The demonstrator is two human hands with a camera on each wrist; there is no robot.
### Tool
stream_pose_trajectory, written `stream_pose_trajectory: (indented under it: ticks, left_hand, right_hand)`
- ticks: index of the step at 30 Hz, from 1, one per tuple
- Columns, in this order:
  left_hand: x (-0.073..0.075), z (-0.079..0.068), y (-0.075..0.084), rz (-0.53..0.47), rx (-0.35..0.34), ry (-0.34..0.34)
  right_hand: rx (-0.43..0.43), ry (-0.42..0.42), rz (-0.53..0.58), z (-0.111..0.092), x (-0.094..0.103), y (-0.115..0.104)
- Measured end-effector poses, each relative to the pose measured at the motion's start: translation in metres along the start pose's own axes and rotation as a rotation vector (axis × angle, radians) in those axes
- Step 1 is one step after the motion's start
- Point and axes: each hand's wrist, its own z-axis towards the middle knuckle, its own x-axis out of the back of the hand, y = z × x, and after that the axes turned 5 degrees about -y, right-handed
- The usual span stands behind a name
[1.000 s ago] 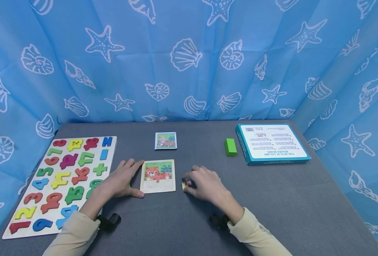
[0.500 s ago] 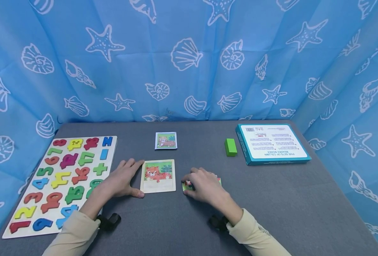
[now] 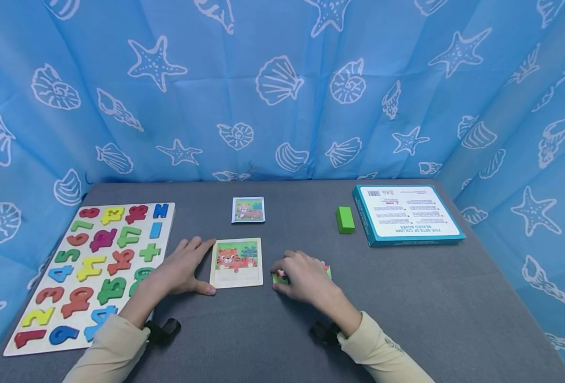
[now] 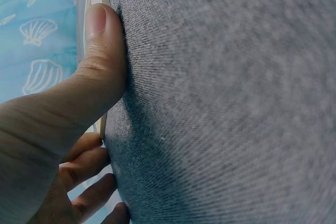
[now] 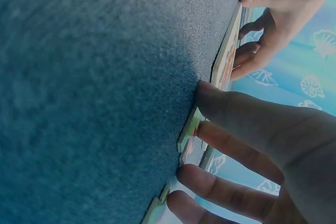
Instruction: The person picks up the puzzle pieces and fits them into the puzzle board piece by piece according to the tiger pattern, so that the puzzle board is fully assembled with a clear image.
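My left hand [image 3: 177,268] rests at the left side of a shallow wooden puzzle tray [image 3: 237,283], thumb by its near corner and a fingertip by its far corner. In the tray's upper half sits a red tiger picture [image 3: 234,258]; its lower half is bare. To the right of the tray, my right hand [image 3: 304,274] is low over the table, pinching a green-edged puzzle piece [image 5: 188,132] between thumb and index finger. A second puzzle piece [image 3: 328,271] pokes out beyond that hand, mostly hidden by it; its edge [image 5: 155,211] shows in the right wrist view.
A small tiger picture card [image 3: 248,210] lies behind the tray. Further right are a green block [image 3: 345,220] and a teal-edged white box [image 3: 409,213]. A number puzzle board [image 3: 48,340] lies on the left. A blue shell-print curtain [image 3: 282,133] surrounds the grey table [image 3: 244,340].
The puzzle piece at my right fingertips has gone from tilted to flat on the table, and a second piece has come into sight beside the hand. My left hand has stayed put.
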Motion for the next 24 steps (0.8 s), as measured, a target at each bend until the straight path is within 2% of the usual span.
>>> stream_pose_trajectory:
  ticks: [13,24]
  left_hand:
    - [0.0011,-0.0010,0.0011,0.003,-0.002,-0.003]
    - [0.0003,-0.0007,-0.0006,0.003,-0.012,0.003]
  right_hand:
    - [-0.011,-0.045,0.013,0.0029,0.0023,-0.0023]
    - [0.013,0.012,-0.028,0.0008,0.0011,-0.0053]
